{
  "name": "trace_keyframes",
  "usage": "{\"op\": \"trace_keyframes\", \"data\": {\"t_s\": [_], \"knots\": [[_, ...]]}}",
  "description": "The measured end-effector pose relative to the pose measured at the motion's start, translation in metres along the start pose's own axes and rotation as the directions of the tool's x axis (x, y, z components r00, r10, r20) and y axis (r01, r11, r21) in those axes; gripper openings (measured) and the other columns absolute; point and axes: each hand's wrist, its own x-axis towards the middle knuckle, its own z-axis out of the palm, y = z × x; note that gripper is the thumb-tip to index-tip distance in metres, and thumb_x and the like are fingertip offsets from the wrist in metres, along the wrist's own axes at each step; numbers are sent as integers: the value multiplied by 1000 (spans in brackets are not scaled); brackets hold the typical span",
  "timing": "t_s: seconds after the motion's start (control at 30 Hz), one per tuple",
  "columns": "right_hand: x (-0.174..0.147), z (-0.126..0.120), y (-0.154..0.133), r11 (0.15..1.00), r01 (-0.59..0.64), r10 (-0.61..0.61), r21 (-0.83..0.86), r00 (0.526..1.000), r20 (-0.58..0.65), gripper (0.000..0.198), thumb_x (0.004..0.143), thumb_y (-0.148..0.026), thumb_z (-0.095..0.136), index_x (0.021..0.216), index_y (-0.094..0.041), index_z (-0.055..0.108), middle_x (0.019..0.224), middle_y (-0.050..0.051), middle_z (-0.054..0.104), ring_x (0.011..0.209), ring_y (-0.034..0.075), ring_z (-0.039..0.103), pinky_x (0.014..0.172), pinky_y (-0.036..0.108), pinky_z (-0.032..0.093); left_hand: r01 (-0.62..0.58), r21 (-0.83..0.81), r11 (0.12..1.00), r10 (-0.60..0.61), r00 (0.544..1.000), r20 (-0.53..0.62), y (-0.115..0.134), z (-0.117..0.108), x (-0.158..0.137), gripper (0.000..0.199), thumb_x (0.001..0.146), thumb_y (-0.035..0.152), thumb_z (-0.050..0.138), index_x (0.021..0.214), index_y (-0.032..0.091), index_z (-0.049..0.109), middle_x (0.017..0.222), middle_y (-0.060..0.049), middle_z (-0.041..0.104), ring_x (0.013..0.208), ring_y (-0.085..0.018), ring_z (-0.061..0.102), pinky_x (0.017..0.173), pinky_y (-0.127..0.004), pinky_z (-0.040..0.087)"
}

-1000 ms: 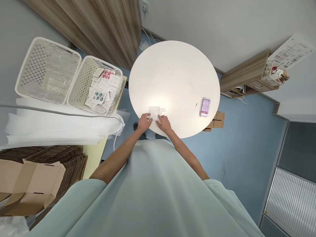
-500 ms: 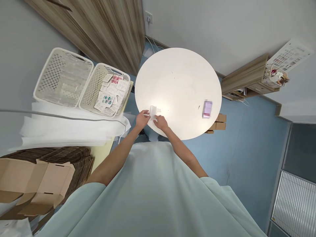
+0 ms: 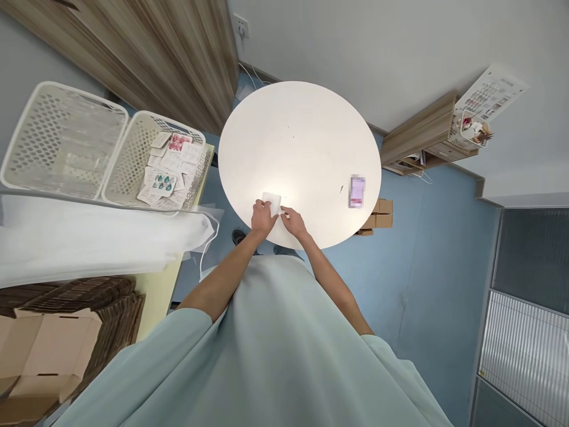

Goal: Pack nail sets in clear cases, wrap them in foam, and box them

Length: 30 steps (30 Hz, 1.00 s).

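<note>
Near the front edge of the round white table [image 3: 302, 127] lies a small white wrapped packet [image 3: 272, 200], roughly square, its wrapping smooth and pale. My left hand [image 3: 264, 218] rests over its left and near side, fingers curled onto it and thumb at its near right. With thumb and forefinger closed, my right hand [image 3: 293, 223] pinches at the packet's right edge. What is inside the wrapping is hidden. A phone-like purple object [image 3: 357, 191], blurred, lies towards the table's right edge.
To the left stand a white basket of clear plastic [image 3: 22, 139] and a second basket [image 3: 116, 172] with printed cards [image 3: 171, 166]. White sheeting [image 3: 98, 237] and flattened cardboard boxes [image 3: 57, 344] lie nearer. Small brown boxes [image 3: 383, 213] show beyond the table's right edge.
My left hand has moved from the packet's left side to over its top. A strip that stuck out to the right is now folded in or covered. The whole view has shifted.
</note>
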Motion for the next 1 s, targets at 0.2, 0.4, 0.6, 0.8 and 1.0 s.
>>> {"op": "trace_keyframes", "data": {"t_s": [0.2,0.4,0.6,0.8,1.0], "knots": [[1,6,4,999,32,-31,-26,997,64,51,107,-15,48,155,-20,66,160,10,65,151,22,61,129,41,48,-77,41,996,76,997,13,-1,-1,1,55,96,28,65,149,18,58,173,-25,35,156,-49,38,118,-63,47],[12,12,-6,999,13,-8,-49,996,90,51,107,-15,47,153,-21,67,159,8,66,150,21,62,128,41,48,-30,41,999,27,997,70,-13,-11,-5,60,96,25,61,155,17,54,180,-23,27,148,-48,49,111,-60,54],[30,38,-39,992,85,-69,-95,985,158,48,106,-12,49,149,-15,70,153,12,70,144,22,67,125,36,49,55,31,998,-56,998,34,-47,-31,-12,69,90,18,61,159,17,52,181,-22,26,154,-47,46,117,-60,50],[33,39,-55,990,99,-79,-102,979,187,45,104,-16,54,146,-15,71,150,14,72,139,25,70,120,41,54,41,-21,999,-39,995,93,-65,-49,-8,75,84,22,70,158,20,56,184,-19,24,160,-44,42,124,-55,45],[5,9,-49,993,103,-109,57,987,117,41,104,-23,59,142,-23,74,152,10,72,137,26,71,116,44,59,4,-87,996,-10,998,-69,-52,-55,-22,67,91,24,64,156,17,55,183,-18,28,166,-39,34,130,-52,40]]}}
